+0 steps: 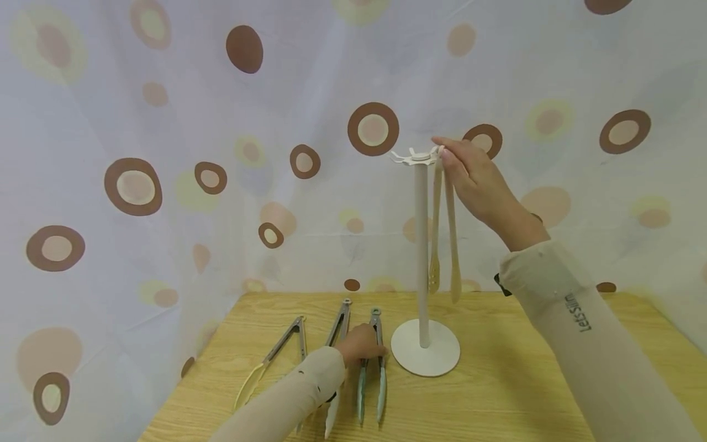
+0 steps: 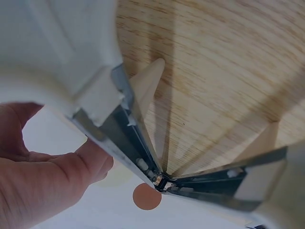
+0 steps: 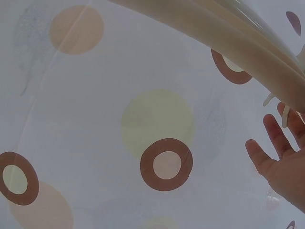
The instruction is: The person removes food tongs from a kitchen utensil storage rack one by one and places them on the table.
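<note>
In the head view my right hand is at a hook on the white stand, with thumb and forefinger pinching the top of beige tongs. The tongs hang downward; one tip has holes. The right wrist view shows other fingers extended beside a hook; the tongs' top end is out of frame. Lower down, my left hand lies over grey tongs with teal tips; its grip is hidden. In the left wrist view the hand is beside another pair of open-armed tongs.
Left of the left hand lie pale-tipped tongs and yellow-tipped tongs, partly covered by the left sleeve. The stand's round base rests on the wooden table. A spotted curtain hangs behind.
</note>
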Demonstrator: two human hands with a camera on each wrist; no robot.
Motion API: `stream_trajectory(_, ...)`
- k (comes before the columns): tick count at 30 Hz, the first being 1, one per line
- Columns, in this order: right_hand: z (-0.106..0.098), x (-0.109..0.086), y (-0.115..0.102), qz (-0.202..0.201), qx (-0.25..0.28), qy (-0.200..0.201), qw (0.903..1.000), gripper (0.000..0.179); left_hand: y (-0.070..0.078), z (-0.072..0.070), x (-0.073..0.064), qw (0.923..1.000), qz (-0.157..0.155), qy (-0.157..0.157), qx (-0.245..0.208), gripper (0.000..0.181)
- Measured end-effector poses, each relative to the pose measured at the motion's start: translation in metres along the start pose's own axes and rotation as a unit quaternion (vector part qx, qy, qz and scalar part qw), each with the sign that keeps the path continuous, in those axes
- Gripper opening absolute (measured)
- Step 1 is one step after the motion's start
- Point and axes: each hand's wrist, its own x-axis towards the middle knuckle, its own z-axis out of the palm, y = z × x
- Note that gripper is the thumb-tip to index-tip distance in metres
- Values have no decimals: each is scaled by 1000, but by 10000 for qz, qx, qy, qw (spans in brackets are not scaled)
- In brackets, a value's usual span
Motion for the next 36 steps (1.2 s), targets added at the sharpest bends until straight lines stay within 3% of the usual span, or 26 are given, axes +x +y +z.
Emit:
stream_trajectory(12,-2,-10,-1,416,201,-125,9989,49,4,-7,-1,9999,-86,-90,79,32)
stream_trajectory(17,2,-15,1,325,342,-20,9989,49,6,-9,1,9996,-136,-90,222,32)
stream_trajectory(20,6,-18,4,105,391,232,9989,48,9,-12,2,9998,-211,-45,24,36)
stream_trajectory(28,14,-25,7,-418,487,1154,9912,40,29,-22,8,9998,-167,90,77,44)
stream_trajectory(32,16,-30,7,-505,517,1523,9857,38,37,-29,11,9989,-68,422,-180,37)
stream_trajectory(36,18,-34,7,-629,479,1784,9808,37,42,-37,12,9944,86,641,-833,44)
